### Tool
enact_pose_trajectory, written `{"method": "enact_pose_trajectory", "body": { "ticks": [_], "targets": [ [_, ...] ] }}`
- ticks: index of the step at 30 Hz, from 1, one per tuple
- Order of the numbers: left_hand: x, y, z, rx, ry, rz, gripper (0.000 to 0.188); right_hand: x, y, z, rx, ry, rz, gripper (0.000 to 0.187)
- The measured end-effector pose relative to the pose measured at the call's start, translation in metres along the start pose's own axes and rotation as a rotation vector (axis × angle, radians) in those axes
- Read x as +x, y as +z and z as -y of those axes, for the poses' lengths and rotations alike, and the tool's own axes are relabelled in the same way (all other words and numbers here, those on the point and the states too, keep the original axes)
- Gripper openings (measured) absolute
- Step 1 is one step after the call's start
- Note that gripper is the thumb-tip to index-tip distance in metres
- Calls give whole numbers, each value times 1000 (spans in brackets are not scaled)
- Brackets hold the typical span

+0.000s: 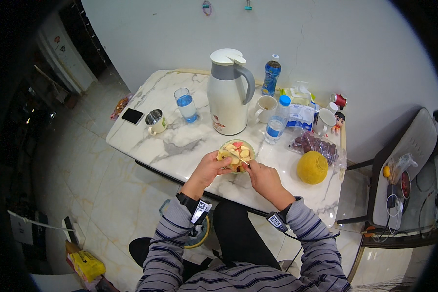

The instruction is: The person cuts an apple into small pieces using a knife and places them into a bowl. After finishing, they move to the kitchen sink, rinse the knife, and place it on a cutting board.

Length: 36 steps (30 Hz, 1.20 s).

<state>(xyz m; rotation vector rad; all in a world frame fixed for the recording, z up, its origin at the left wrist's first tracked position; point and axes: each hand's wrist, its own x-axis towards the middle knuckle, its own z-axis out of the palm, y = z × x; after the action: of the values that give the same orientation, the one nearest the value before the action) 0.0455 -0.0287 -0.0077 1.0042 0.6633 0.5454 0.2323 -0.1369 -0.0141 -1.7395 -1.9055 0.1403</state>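
A round bowl [251,148] of cut fruit, pale chunks with some red pieces, stands near the table's front edge. Above its left side my left hand [207,170] is closed, pinching a piece of pale yellow fruit [222,155]. My right hand [266,181] is wrapped round the handle of a small knife [239,158]. Its blade points left over the bowl, close to the held piece; whether it touches the fruit I cannot tell. Both hands partly cover the bowl.
Behind the bowl stands a tall white-and-grey thermos jug [227,100]. A glass of water [185,106], a small cup [155,122] and a phone [132,116] lie left. To the right are a water bottle [276,122], mugs, bagged grapes [314,145] and a large yellow pomelo-like fruit [312,168].
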Motion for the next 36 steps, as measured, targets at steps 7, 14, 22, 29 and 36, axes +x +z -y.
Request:
{"method": "enact_pose_trajectory", "body": {
  "ticks": [7, 14, 22, 29, 36],
  "targets": [
    [3, 11, 0, -62, -100, -188, 36, -1, 10, 8, -98, 130, -14, 23],
    [5, 7, 3, -19, -121, -256, 36, -5, 19, 15, -118, 148, -45, 23],
    [11, 7, -1, 37, -176, -312, 34, -3, 24, 19, -209, 170, -33, 25],
    [22, 5, -6, 86, -212, -404, 35, 2, 26, 25, -202, 234, 13, 23],
    [24, 17, -7, 18, -113, -384, 34, 8, 19, 22, -188, 266, -38, 24]
  ]
}}
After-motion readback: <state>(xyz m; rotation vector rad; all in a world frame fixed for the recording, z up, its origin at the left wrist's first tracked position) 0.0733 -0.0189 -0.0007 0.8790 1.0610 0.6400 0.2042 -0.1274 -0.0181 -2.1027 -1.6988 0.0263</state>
